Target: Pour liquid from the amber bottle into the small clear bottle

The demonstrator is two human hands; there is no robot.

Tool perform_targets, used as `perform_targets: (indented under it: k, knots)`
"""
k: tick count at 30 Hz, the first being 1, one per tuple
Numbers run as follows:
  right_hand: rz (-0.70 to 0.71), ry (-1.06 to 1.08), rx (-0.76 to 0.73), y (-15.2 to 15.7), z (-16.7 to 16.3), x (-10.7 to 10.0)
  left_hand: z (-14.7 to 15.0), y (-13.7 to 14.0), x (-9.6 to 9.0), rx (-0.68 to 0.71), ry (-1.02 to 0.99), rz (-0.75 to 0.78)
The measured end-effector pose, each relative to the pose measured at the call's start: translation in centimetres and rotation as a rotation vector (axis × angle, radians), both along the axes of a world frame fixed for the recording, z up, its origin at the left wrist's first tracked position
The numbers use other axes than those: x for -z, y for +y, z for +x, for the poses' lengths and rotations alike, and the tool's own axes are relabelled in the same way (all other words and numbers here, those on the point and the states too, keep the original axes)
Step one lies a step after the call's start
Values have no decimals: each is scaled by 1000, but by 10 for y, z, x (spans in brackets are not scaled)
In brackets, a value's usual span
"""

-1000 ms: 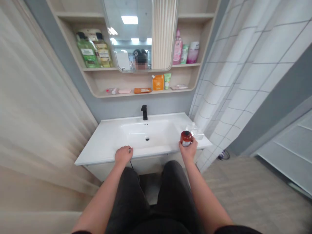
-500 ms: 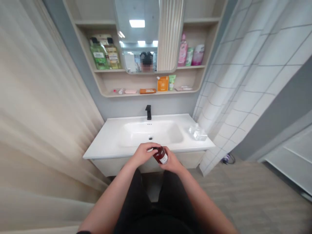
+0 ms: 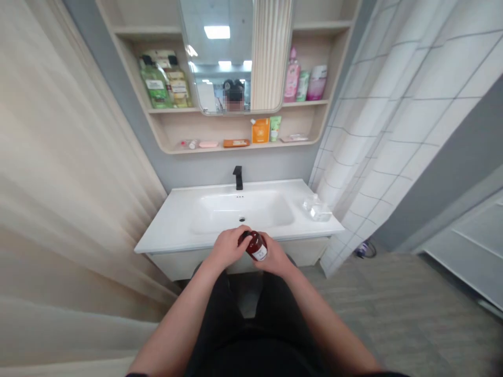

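A dark red-brown bottle (image 3: 257, 246) with a white label is held tilted in front of the sink's near edge. My right hand (image 3: 274, 255) wraps round its body from the right. On the other side, the fingers and thumb of my left hand (image 3: 231, 246) close round the bottle's dark cap (image 3: 245, 235), which they partly cover. The white sink (image 3: 204, 222) with its black faucet (image 3: 238, 178) lies just beyond both hands.
Clear plastic containers (image 3: 317, 209) stand on the counter's right end. Above, a shelf cabinet (image 3: 168, 149) with a mirror (image 3: 223, 47) bears several bottles, an orange pouch (image 3: 260, 131) and small items. Curtains hang at left (image 3: 78, 183) and right (image 3: 353, 157).
My left fingers have shifted on the top of the bottle, and more of the dark cap shows. The bottle has moved slightly left in view, as the camera view shifted a little.
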State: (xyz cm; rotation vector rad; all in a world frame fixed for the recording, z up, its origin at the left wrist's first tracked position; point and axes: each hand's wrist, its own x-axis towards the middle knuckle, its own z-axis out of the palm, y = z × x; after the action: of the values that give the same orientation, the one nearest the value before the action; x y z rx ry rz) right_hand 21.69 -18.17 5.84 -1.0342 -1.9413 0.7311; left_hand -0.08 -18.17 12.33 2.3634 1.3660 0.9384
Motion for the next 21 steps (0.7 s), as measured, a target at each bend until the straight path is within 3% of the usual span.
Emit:
perform_targets:
  k: [2,7,13,17,21]
  knots:
    - [15,-54,-26,-2,-2,1,-1,3,-1,-31,30,15]
    - [-19,-32,-4,-1,-1,5,-2,1,2,65,38,24]
    - [-30,-66,19,5,5,12,-10,9,17,-79,-226,-55]
    - [-101,35,128,11,16,30,-47,33,40,-235,-489,-101]
    - [-107,129,256,24,40,48,-117,61,71,-426,-580,-204]
